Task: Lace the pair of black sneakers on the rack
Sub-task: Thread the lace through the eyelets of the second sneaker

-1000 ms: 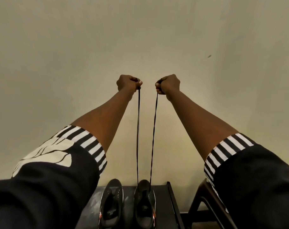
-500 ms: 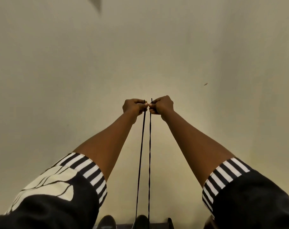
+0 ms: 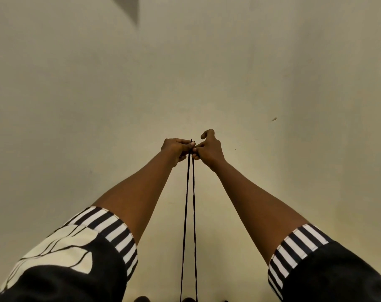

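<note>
A plain beige wall (image 3: pixel 272 62) fills nearly the whole view, with a small dark wedge (image 3: pixel 128 7) at its top edge. Two raised forearms come out of black sleeves with striped cuffs (image 3: pixel 111 234), meeting in front of the wall. The left hand (image 3: pixel 177 149) has its fingers curled and pinches the top of the black lace (image 3: pixel 186 214); the right hand (image 3: pixel 208 149) pinches it there too, one finger lifted and hooked. Two lace strands hang side by side to the bottom edge, where the sneaker tips (image 3: pixel 187 299) barely show.
</note>
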